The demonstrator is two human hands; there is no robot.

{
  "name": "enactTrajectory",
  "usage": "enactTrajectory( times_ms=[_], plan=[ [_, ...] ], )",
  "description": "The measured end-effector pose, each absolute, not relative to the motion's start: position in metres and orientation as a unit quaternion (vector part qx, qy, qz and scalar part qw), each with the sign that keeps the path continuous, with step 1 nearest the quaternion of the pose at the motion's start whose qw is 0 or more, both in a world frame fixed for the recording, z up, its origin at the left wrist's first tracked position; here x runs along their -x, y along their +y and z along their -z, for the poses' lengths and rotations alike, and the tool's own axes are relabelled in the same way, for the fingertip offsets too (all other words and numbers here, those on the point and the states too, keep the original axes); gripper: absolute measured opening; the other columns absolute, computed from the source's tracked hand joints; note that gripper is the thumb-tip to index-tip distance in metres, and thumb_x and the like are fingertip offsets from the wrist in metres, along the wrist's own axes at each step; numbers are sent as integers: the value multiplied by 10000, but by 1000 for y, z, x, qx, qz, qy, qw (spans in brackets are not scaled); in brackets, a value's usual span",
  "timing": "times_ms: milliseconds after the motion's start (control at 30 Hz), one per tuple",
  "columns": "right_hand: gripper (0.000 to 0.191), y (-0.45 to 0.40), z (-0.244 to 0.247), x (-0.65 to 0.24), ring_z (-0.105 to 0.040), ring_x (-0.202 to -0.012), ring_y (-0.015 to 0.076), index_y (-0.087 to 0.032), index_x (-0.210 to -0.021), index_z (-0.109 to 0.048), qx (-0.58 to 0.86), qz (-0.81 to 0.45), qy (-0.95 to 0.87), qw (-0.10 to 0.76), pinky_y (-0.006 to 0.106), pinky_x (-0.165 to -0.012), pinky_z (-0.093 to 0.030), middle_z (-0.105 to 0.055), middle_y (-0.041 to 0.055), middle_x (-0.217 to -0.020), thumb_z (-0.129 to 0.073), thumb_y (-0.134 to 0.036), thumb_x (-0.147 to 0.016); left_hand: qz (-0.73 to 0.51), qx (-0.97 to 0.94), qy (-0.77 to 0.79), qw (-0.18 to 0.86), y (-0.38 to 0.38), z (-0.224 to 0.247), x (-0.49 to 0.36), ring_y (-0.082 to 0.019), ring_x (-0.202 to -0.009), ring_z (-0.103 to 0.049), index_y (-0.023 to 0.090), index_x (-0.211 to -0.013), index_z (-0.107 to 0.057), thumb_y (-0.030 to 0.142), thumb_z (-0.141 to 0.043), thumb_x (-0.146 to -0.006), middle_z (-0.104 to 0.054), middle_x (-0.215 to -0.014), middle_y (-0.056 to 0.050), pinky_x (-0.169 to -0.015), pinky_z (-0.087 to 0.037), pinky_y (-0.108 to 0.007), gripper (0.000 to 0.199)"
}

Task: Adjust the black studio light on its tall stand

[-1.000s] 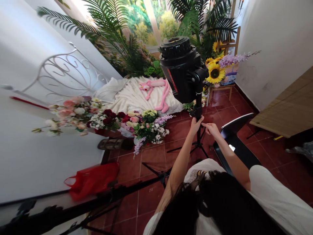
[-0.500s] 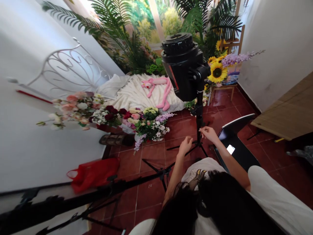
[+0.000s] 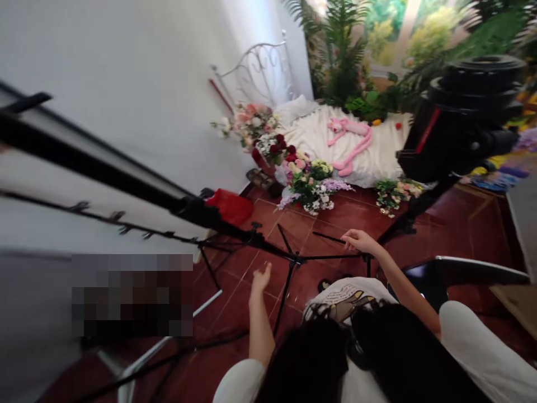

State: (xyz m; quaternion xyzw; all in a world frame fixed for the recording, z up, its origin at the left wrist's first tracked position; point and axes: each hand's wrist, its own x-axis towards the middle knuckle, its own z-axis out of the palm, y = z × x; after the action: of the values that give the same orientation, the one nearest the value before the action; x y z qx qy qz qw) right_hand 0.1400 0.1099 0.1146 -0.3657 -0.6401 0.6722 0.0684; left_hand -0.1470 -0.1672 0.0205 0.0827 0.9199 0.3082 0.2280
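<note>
Low on the left, my left hand (image 3: 262, 277) is held in the air with thumb and fingers apart, and I see nothing in it. My right hand (image 3: 359, 240) is raised over the floor with its fingertips pressed together; anything between them is too small to make out. A black light stand (image 3: 403, 221) rises just beyond that hand, carrying a black studio light (image 3: 444, 123). Between and beyond my hands spread the tripod legs (image 3: 296, 259) of another stand, whose long black pole (image 3: 126, 176) slants up to the left.
Artificial flowers (image 3: 312, 182) stand before a cream blanket (image 3: 384, 154) bearing a pink plush toy (image 3: 350, 134). A red bag (image 3: 232, 207) lies by the wall. On the right is a black chair (image 3: 423, 280). Pixelation hides a patch at lower left.
My view has swung left, so the light and bed sit further right in it. My left hand has moved away from my right, and its fingers have opened.
</note>
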Motion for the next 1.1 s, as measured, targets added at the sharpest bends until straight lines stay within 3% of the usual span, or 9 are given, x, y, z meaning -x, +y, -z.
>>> enactTrajectory(
  times_ms=[67,167,367,533,700,800,933,1000,1100],
  plan=[
    [232,108,-116,-114,-609,-507,111,-177,-778,-633,319,-664,-675,43,202,-499,-468,-686,1,-598,-735,-380,-821,-395,-5,896,204,-175,-33,157,-350,-1210,-647,109,-1337,-486,457,-687,-807,-706,-1140,-225,-1027,-497,-509,665],
    [195,102,-121,-71,-621,-549,113,-179,-800,-641,239,-639,-731,15,208,-544,-475,-680,-4,-623,-680,-361,-860,-516,-13,848,122,-168,-56,163,-283,-1362,-533,139,-1467,-307,437,-671,-840,-495,-1470,-242,-1109,-451,-457,784],
    [149,77,-135,29,-655,-689,130,-197,-893,-653,121,-591,-798,5,230,-657,-514,-705,10,-741,-643,-345,-880,-658,-125,743,-11,-121,-109,164,-226,-1456,-417,223,-1486,-303,564,-571,-907,-409,-1554,-171,-1218,-325,-398,724],
    [332,43,-141,105,-676,-1005,186,-217,-1168,-612,95,-598,-795,50,350,-897,-553,-719,75,-1099,-571,-449,-934,-697,-151,701,-19,-95,-129,163,-192,-1295,-558,243,-1313,-500,690,-363,-944,-596,-1367,-108,-1155,-397,-359,595],
    [424,5,-139,148,-555,-1290,235,-202,-1239,-591,109,-550,-819,122,464,-1167,-343,-640,124,-1315,-369,-493,-1025,-709,-103,697,-21,-85,-121,168,-195,-1170,-613,219,-1157,-571,746,-251,-932,-656,-1198,-105,-1083,-442,-361,656],
    [448,-4,-137,153,-565,-1248,259,-190,-1147,-619,119,-482,-855,152,506,-1154,-324,-663,141,-1234,-264,-446,-1049,-729,-100,677,-34,-83,-114,171,-209,-1102,-626,210,-1076,-582,760,-285,-916,-657,-1110,-106,-1048,-463,-382,646],
    [418,12,-138,150,-605,-1136,259,-156,-1087,-602,147,-435,-869,186,395,-1017,-460,-653,181,-1173,-367,-494,-1017,-751,-118,648,-41,-80,-108,174,-196,-1009,-630,214,-1028,-571,761,-341,-903,-650,-1038,-90,-969,-491,-367,606],
    [437,25,-141,150,-642,-1046,260,-160,-1045,-609,186,-411,-882,135,369,-946,-493,-676,173,-1093,-400,-541,-1001,-756,-117,643,-33,-79,-105,176,-182,-934,-626,213,-998,-565,759,-360,-900,-646,-975,-74,-903,-503,-344,591],
    [540,40,-150,157,-675,-960,276,-185,-888,-644,224,-368,-902,-8,359,-885,-502,-692,137,-843,-355,-628,-994,-762,-115,636,-37,-78,-101,180,-164,-853,-607,211,-960,-561,761,-381,-891,-633,-898,-49,-837,-502,-315,583]
  ],
)
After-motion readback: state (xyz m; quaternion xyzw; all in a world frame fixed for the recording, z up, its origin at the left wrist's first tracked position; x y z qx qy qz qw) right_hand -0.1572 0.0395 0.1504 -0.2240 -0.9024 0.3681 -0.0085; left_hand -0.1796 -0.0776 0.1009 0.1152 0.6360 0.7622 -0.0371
